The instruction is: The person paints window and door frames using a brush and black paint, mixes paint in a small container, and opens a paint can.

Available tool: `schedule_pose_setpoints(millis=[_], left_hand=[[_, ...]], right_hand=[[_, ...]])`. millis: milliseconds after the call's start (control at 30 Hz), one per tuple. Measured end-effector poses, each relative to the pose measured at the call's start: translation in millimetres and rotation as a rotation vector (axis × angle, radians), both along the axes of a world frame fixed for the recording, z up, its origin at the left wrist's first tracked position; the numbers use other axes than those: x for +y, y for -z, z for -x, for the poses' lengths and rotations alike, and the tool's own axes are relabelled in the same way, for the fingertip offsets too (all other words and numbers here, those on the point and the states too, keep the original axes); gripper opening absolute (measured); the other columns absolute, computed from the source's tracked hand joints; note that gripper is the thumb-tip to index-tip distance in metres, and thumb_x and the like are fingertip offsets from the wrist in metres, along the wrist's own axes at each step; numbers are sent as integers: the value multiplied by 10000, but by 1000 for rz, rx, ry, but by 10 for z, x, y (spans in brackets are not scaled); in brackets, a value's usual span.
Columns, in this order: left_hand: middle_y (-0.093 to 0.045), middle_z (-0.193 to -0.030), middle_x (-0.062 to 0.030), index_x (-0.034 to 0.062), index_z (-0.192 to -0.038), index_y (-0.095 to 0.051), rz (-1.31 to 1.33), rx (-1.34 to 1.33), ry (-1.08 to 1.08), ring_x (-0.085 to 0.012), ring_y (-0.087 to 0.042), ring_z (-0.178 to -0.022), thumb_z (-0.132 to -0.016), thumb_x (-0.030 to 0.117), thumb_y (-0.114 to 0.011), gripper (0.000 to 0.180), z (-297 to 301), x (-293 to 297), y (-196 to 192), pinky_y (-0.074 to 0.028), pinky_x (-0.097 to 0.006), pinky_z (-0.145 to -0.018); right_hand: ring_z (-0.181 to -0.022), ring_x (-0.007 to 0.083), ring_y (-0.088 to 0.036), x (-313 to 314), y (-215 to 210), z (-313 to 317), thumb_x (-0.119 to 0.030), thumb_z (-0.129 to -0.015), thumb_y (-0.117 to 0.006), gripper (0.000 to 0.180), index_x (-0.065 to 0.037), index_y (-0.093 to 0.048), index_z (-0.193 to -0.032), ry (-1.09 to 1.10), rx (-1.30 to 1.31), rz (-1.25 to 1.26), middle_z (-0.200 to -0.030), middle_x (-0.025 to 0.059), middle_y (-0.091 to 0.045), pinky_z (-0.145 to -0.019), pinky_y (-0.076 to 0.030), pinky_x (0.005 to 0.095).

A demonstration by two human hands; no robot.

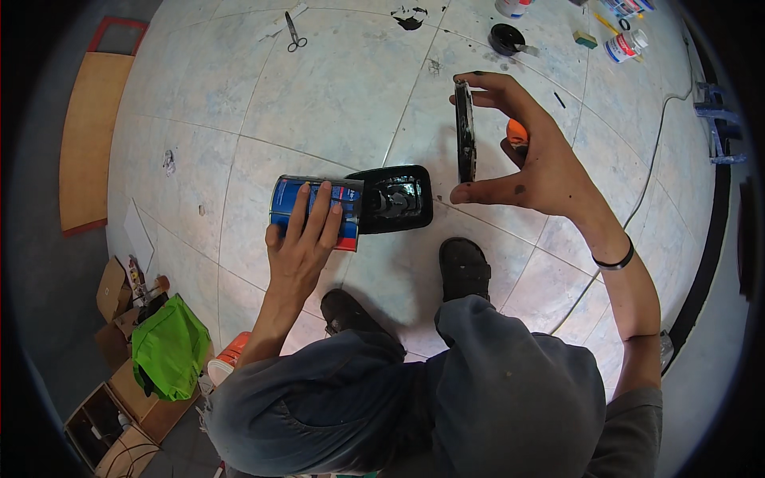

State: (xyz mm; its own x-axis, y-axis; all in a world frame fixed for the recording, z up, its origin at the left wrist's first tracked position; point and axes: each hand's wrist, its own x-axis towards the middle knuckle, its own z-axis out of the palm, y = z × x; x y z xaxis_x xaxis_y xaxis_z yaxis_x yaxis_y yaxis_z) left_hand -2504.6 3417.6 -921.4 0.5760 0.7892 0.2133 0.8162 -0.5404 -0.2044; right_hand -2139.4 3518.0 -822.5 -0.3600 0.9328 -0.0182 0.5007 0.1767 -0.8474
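My left hand [301, 239] grips a blue and red paint can [282, 197], tipped on its side with its mouth toward a black plastic tray [428, 199]. Glossy black paint [390, 201] lies in the tray. Off to the right, my right hand [534, 155] holds a round, paint-smeared lid [465, 131] edge-on between thumb and fingertips. Something orange [518, 134] shows against the right palm, its kind hidden by the fingers. Dark specks of paint mark that hand.
Scissors [295, 36] lie at the far left, and a small bowl of black paint [507, 38] at the far right near a sponge [585, 39] and a white bottle [626, 46]. A cable [655, 167] runs along the right. A green bag [169, 348] sits lower left.
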Motion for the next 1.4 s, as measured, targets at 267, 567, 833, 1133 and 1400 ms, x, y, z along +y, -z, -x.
schedule_pose_setpoints(millis=[267, 567, 833, 1133, 1400], left_hand=[[-585, -1587, -42, 167, -1481, -442, 56, -46, -52, -246, -538, -1455, -854, 141, -798, 722, -12, 5, -16, -257, -463, -1047], [-554, -1593, -56, 163, -1527, -425, 84, -188, -117, -285, -492, -1480, -649, 180, -991, 1045, 72, -20, 29, -291, -528, -1033], [-503, -1598, -116, 112, -1625, -219, 522, -513, -466, -300, -503, -1451, -660, 251, -1013, 1258, 3, -18, -88, -301, -524, -1095], [-458, -1548, -258, 66, -1551, -87, 388, -1125, -209, -361, -499, -1447, -660, 153, -1036, 1305, -61, -98, 274, -358, -481, -1250], [-422, -1571, -279, 40, -1561, -154, 399, -1260, -130, -380, -526, -1431, -612, 148, -1058, 1315, -215, 9, 397, -433, -466, -1219]], right_hand=[[-1413, 307, -575, -15, 2, -3, -356, -584, -1074, 1135, -137, -493, -1535, 11, 12, 23, -1461, 131, -638, -1062, -547, 561], [-1406, 320, -579, 9, -26, 21, -356, -579, -1073, 1134, -145, -498, -1533, 17, 52, 72, -1446, 149, -642, -1038, -545, 541], [-1397, 329, -584, -34, -10, 91, -361, -573, -1068, 1111, -153, -524, -1519, 47, 59, 100, -1401, 165, -662, -1028, -530, 504], [-1389, 300, -595, -51, -83, 242, -355, -596, -1047, 1094, -134, -525, -1531, -80, 3, 37, -1449, 131, -651, -1040, -548, 527], [-893, 238, -789, -271, -65, 915, -490, -575, -1000, 1064, -140, -569, -1482, -340, -337, -241, -1488, 62, -630, -661, -596, 340]])
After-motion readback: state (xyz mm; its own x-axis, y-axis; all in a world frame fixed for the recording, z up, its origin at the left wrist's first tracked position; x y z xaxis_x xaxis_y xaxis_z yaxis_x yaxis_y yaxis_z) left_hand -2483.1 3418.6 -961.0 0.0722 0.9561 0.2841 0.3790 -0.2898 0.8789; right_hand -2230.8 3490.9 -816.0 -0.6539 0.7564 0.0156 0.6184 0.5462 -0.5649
